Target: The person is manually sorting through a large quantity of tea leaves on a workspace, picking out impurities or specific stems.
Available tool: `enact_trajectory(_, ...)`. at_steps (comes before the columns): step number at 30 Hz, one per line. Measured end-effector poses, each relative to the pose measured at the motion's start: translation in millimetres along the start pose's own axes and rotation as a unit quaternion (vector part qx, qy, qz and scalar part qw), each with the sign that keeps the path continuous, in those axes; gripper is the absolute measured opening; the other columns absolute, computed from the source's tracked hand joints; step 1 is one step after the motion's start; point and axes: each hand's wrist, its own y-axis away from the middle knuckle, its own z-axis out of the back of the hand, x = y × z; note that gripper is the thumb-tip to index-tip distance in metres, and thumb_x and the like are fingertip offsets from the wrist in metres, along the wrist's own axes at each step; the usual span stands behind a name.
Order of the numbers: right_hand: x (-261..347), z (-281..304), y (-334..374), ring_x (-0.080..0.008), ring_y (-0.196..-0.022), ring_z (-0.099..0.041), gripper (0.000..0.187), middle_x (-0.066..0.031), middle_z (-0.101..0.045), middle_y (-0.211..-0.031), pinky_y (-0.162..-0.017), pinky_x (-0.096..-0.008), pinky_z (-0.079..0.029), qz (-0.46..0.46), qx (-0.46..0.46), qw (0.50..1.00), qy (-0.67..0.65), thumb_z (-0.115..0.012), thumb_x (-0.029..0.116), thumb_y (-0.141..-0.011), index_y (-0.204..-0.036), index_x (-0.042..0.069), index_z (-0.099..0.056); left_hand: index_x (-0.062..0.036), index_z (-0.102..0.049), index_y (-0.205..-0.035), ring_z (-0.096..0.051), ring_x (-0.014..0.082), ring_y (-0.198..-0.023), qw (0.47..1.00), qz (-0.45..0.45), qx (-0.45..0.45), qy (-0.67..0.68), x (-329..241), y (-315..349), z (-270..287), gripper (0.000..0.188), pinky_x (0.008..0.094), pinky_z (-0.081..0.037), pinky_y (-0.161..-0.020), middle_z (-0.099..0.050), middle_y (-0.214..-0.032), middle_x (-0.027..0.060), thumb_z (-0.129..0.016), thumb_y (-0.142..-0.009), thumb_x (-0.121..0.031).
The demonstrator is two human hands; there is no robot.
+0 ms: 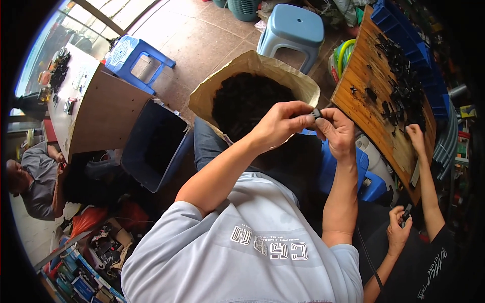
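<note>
My left hand (289, 120) and my right hand (337, 132) meet in front of me, both closed with fingertips pinching one small black part (317, 113). The part looks like moulded plastic with little holes; the fingers cover most of it, so its exact kind is unclear. Just beyond and below my hands stands a wide-mouthed pale sack (304, 86), its rim folded open. A heap of small black pieces (247, 101) fills the sack.
On the right, a wooden table (364, 76) carries scattered black parts (399, 76); a co-worker's hands (415, 139) work beside it. A blue stool (295, 25), another blue stool (129, 55) and a dark blue bin (177, 136) stand around. Another person (38, 177) sits far left.
</note>
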Motion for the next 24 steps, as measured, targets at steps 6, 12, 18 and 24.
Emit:
enact_trajectory(6, 4.9, -3.7, 2.5, -0.0090, -0.064, -0.058, 0.012, -0.0045, -0.062, -0.081, -0.056, -0.0228, -0.049, -0.045, 0.055, 0.997, -0.023, -0.055, 0.005, -0.092, -0.100, -0.002, -0.058, 0.0061, -0.060, -0.111, -0.059, 0.0088, -0.077, 0.951, -0.095, -0.001, -0.293, -11.7, -0.2, -1.8, 0.029, 0.0255, -0.050, -0.071, -0.067, -0.084, 0.0095, -0.063, -0.086, -0.008)
enact_trajectory(12, 8.9, 5.7, -2.9, -0.0090, -0.065, -0.057, 0.012, -0.0036, -0.060, -0.080, -0.058, -0.0223, -0.048, -0.070, 0.089, 0.993, 0.037, -0.057, 0.004, -0.091, -0.101, -0.001, -0.058, 0.0053, -0.060, -0.110, -0.060, 0.0102, -0.072, 0.920, -0.134, -0.015, -0.367, 4.2, -9.7, -2.5, 0.030, 0.0269, -0.051, -0.067, -0.066, -0.078, 0.0126, -0.061, -0.082, -0.007)
enact_trajectory(18, -18.3, 128.6, -49.3, -0.0218, -0.083, -0.063, 0.038, -0.0157, -0.060, -0.116, -0.075, -0.0295, -0.049, 0.148, -0.298, 0.792, 0.512, -0.061, 0.012, -0.088, -0.124, 0.002, -0.056, -0.0070, -0.058, -0.093, -0.061, 0.0218, -0.065, 0.960, 0.053, -0.052, 0.269, 23.1, -18.8, 34.9, 0.019, 0.0312, -0.047, -0.055, -0.060, -0.076, 0.0064, -0.058, -0.089, -0.025)
enact_trajectory(24, -47.3, 142.1, -48.6, -0.0221, -0.088, -0.061, 0.030, -0.0122, -0.065, -0.097, -0.079, -0.0303, -0.048, 0.177, -0.276, 0.844, 0.424, -0.055, 0.010, -0.092, -0.120, 0.000, -0.059, -0.0044, -0.060, -0.092, -0.060, 0.0169, -0.066, 0.958, 0.055, -0.136, 0.247, 22.0, -30.3, 51.8, 0.008, 0.0302, -0.049, -0.059, -0.059, -0.075, 0.0058, -0.062, -0.088, -0.010)
